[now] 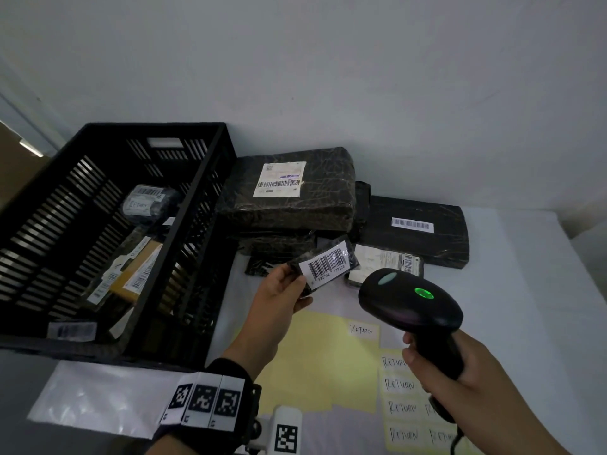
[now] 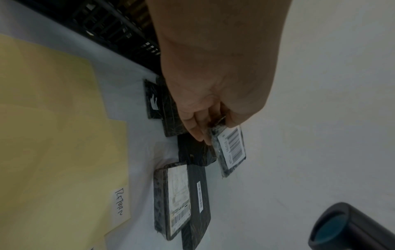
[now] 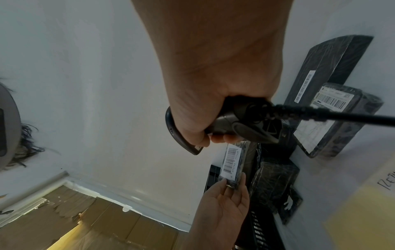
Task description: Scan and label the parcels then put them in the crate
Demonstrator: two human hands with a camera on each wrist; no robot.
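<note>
Fingers of left hand (image 1: 279, 290) pinch small parcel (image 1: 325, 266), barcode up, above table's middle. Right hand (image 1: 460, 369) grips scanner (image 1: 410, 302), green light on, aimed at it. Scanning underway, I judge. Crate (image 1: 197, 224) at left edge holds several parcels; four or so wait along back edge; RETURN labels (image 1: 399, 384) near front.

I see the crate (image 1: 184, 224) walling off the left of the frame, its top open. Stacked parcels (image 1: 289, 192) block the centre; bare table (image 1: 512, 290) lies at right.
</note>
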